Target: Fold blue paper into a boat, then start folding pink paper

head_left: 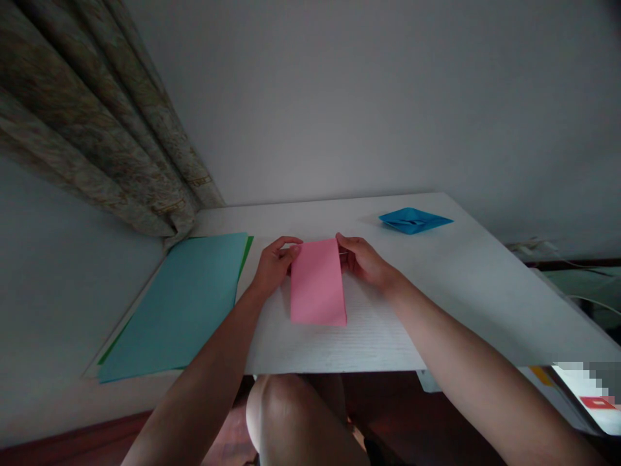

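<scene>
A pink sheet of paper, folded into a narrow rectangle, lies on the white table in front of me. My left hand pinches the sheet's far left corner with curled fingers. My right hand grips the far right corner the same way. Both hands sit at the far end of the sheet, one on each side.
A stack of coloured sheets, teal on top with green under it, lies at the table's left. A folded blue paper boat rests at the back right. A curtain hangs at the left; the wall stands behind the table.
</scene>
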`<action>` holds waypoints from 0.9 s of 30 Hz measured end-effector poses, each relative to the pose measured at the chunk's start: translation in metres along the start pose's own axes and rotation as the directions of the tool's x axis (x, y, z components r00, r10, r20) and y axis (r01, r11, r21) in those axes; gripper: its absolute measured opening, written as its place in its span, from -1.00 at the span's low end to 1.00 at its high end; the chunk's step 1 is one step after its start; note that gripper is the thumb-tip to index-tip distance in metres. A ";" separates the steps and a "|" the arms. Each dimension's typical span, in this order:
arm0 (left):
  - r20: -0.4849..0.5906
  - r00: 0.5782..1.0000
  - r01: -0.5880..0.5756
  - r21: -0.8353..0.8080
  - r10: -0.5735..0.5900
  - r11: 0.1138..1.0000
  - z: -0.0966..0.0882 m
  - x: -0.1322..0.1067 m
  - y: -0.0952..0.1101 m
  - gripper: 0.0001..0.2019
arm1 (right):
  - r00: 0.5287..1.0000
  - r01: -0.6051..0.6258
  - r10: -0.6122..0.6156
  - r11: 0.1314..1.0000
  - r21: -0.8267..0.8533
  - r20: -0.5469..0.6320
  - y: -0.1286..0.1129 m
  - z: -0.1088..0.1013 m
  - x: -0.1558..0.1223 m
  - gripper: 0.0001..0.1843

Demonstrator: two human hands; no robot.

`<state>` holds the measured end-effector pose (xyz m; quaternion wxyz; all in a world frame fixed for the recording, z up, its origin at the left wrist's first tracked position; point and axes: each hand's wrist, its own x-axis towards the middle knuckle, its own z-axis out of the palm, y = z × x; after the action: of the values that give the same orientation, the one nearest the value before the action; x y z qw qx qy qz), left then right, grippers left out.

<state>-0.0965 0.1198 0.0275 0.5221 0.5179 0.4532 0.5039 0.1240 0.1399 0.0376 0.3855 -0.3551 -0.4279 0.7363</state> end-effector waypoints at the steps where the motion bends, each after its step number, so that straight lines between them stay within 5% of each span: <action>1: 0.000 1.000 -0.003 -0.005 0.003 1.000 0.000 0.000 0.000 -0.58 | 1.000 0.004 -0.004 1.000 -0.003 -0.001 0.000 0.000 0.000 -0.56; 15: 0.050 0.998 -0.038 0.130 0.031 0.991 -0.001 0.001 -0.004 -0.63 | 0.998 0.044 -0.054 0.977 -0.208 -0.040 -0.001 0.015 -0.007 -0.82; 20: 0.186 0.969 -0.213 0.277 0.165 0.937 -0.001 0.000 -0.003 -0.66 | 0.991 -0.009 -0.047 0.906 -0.424 -0.122 0.002 0.018 -0.007 -0.89; 27: 0.337 0.938 -0.166 0.242 0.077 0.956 -0.001 -0.003 -0.003 -0.56 | 0.990 0.017 -0.081 0.881 -0.472 -0.116 0.003 0.017 -0.004 -0.83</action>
<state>-0.0974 0.1171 0.0246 0.4823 0.6865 0.3917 0.3777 0.1110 0.1291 0.0423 0.3337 -0.4750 -0.5760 0.5755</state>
